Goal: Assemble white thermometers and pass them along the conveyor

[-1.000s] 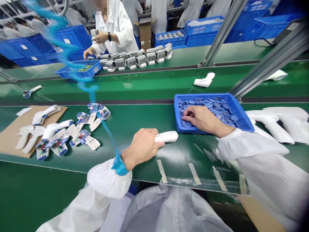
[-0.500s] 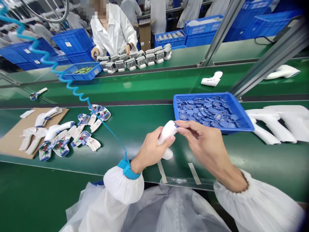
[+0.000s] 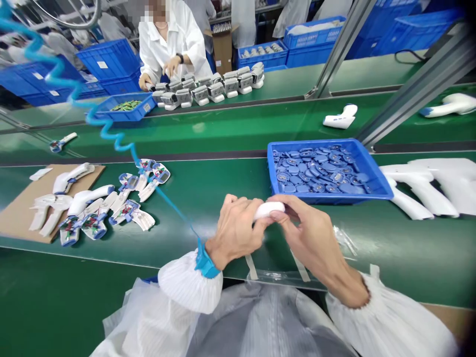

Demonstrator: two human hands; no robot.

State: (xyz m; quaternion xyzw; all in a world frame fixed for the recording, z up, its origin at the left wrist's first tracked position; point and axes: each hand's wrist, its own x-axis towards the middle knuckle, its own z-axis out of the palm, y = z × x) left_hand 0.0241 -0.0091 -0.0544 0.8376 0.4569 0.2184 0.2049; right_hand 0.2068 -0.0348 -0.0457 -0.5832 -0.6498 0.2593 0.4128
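Observation:
A white handheld thermometer [image 3: 268, 209] is held between my two hands above the green bench, mostly hidden by fingers. My left hand [image 3: 240, 227] wraps round its left side; a blue wrist strap [image 3: 206, 260] with a coiled cord circles that wrist. At the other end, the thumb and fingers of my right hand [image 3: 307, 230] pinch the white housing. Just beyond my right hand stands a blue tray [image 3: 330, 199] filled with small blue oval covers [image 3: 316, 169]. On the left lie several opened thermometer halves [image 3: 94, 224] with circuit boards and wires showing.
A cardboard sheet [image 3: 18, 210] carries white housings at the left. White housing shells [image 3: 412, 191] lie right of the tray. Behind, a green conveyor [image 3: 230, 131] bears a white thermometer [image 3: 340, 117]. A slanted metal post [image 3: 416, 84] rises at right. Across it, a co-worker [image 3: 173, 44] handles grey-white devices.
My hands have turned the thermometer, so its handle no longer shows below them. My left hand now covers more of it. The thermometers on the conveyor have shifted right.

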